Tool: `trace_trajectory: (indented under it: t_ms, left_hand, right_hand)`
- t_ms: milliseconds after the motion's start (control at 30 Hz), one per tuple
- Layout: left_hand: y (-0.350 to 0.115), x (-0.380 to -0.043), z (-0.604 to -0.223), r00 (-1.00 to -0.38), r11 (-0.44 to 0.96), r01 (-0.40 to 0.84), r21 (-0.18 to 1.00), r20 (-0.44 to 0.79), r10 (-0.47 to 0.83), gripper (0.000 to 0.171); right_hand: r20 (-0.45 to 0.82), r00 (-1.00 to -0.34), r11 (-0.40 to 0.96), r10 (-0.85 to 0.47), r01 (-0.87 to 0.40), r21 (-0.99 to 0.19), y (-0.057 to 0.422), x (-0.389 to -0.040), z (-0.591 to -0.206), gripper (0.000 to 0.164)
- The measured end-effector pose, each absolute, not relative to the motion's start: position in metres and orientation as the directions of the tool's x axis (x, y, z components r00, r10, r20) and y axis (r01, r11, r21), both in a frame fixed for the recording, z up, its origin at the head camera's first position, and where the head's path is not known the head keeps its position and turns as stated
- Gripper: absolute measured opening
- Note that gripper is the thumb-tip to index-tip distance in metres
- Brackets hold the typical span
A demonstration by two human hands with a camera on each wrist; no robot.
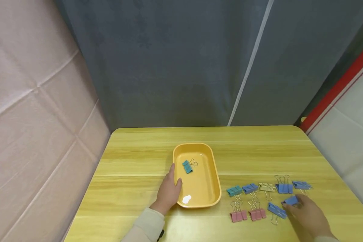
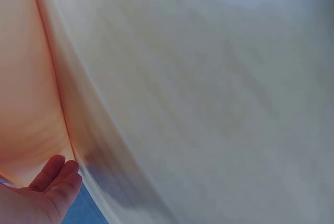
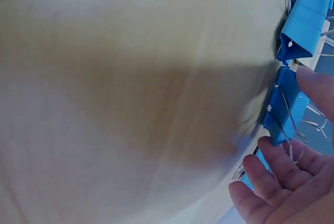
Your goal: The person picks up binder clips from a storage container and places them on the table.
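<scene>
At the left side of a yellow tray [image 1: 216, 181], my left hand [image 1: 168, 191] holds the rim, the thumb over it and the fingers along the outer wall. One teal binder clip [image 1: 187, 166] lies in the tray. My right hand [image 1: 310, 215] pinches a blue binder clip [image 1: 291, 200] between thumb and fingers at the right end of a group of clips. In the right wrist view this blue clip [image 3: 287, 104] shows its wire handles, with another blue clip [image 3: 305, 23] just beyond it. Close to the right hand lies one more blue clip [image 1: 277, 210].
Left of the right hand are two pink clips [image 1: 238, 216], with a row behind holding a teal clip [image 1: 234, 191], a pale yellow clip [image 1: 266, 187] and blue clips [image 1: 284, 188]. Everything rests on a wood-grain table [image 1: 124, 168], backed by a dark curtain [image 1: 169, 67].
</scene>
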State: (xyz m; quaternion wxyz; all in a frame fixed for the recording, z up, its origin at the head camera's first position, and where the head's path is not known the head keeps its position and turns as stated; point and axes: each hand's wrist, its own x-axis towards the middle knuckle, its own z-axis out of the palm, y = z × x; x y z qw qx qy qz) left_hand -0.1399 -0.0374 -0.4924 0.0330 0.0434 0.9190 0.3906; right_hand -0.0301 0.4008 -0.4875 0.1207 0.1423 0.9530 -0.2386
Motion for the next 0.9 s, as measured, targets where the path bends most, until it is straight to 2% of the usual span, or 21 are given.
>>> trace_trajectory:
  t_ms: [333,900]
  left_hand:
    - [-0.038,-0.14,-0.493,-0.994,0.698,0.066,0.713,-0.015,0.11,0.064]
    - [-0.037,-0.14,-0.493,-0.993,0.686,0.055,0.726,-0.029,0.11,0.064]
  right_hand:
    - [-0.331,-0.915,0.815,0.23,0.368,-0.448,0.403,-0.025,-0.492,0.093]
    - [-0.341,-0.909,0.829,0.238,0.373,-0.416,0.403,-0.018,-0.492,0.094]
